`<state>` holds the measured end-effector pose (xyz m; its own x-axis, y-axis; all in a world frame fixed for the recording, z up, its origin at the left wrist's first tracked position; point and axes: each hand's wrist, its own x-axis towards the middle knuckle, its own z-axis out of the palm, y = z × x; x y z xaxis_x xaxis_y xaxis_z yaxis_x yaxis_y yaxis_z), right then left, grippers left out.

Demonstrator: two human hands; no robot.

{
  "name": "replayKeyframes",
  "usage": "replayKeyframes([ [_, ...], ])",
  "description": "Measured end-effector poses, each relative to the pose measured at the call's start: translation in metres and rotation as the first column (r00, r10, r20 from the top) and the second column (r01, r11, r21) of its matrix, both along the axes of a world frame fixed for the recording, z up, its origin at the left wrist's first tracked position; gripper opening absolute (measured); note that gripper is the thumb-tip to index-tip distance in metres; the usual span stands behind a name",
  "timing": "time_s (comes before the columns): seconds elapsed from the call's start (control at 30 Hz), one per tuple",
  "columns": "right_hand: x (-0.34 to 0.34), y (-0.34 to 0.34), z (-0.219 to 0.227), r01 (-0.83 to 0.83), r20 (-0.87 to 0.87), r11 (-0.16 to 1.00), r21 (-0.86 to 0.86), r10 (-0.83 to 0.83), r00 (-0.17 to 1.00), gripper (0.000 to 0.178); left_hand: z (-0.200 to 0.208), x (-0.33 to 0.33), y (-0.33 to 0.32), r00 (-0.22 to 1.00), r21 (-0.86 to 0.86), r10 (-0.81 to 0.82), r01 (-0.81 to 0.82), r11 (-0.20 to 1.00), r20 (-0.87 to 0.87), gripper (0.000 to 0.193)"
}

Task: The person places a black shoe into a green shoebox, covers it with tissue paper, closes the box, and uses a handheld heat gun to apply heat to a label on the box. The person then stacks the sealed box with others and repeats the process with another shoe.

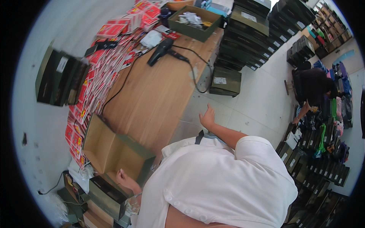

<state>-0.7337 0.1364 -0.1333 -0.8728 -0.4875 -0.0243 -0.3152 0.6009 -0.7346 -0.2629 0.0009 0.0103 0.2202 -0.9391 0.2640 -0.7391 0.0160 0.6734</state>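
My left hand (126,180) is beside an open green shoebox (134,157) with a tan inside, its lid tipped back. Its fingers are loosely bent and a little apart, with nothing visible in them. Something clear and crinkled, like plastic film (133,204), lies at my left wrist. My right hand (207,117) hangs over the floor, off the right side of the wooden table (148,98). Its index finger points up and apart from the others, and it holds nothing. A closed dark green shoebox (108,195) lies just below my left hand.
A black hair dryer (165,51) with a trailing cord lies on the table. Red and white printed cards (100,78) line its left edge. An open box (195,22) holds small packets. Stacked shoeboxes (245,38) stand beyond. Another person (315,87) bends among boxes at right.
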Motion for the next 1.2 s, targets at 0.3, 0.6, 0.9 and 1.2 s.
replayKeyframes([
  [0.3, -0.17, 0.204, -0.107, 0.004, 0.395, 0.895, 0.446, -0.201, 0.896, 0.049, -0.003, -0.349, 0.047, 0.553, 0.406, -0.82, 0.79, 0.459, -0.149, 0.03],
  [0.6, -0.232, 0.442, -0.18, 0.042, 0.34, 0.616, 0.787, -0.489, 0.803, 0.026, -0.069, -0.52, 0.044, 0.347, 0.643, -0.802, 0.764, -0.059, -0.486, 0.049],
  [0.9, -0.228, 0.336, -0.143, 0.123, 0.53, 0.793, 0.596, -0.504, 0.682, 0.048, -0.216, -0.714, 0.023, 0.412, 0.759, -0.75, 0.626, -0.18, -0.517, 0.049],
  [1.2, -0.413, 0.264, -0.244, 0.416, 0.574, 0.812, 0.411, -0.584, 0.574, 0.047, -0.426, -0.816, -0.008, 0.507, 0.865, -0.808, 0.502, -0.006, -0.3, 0.054],
])
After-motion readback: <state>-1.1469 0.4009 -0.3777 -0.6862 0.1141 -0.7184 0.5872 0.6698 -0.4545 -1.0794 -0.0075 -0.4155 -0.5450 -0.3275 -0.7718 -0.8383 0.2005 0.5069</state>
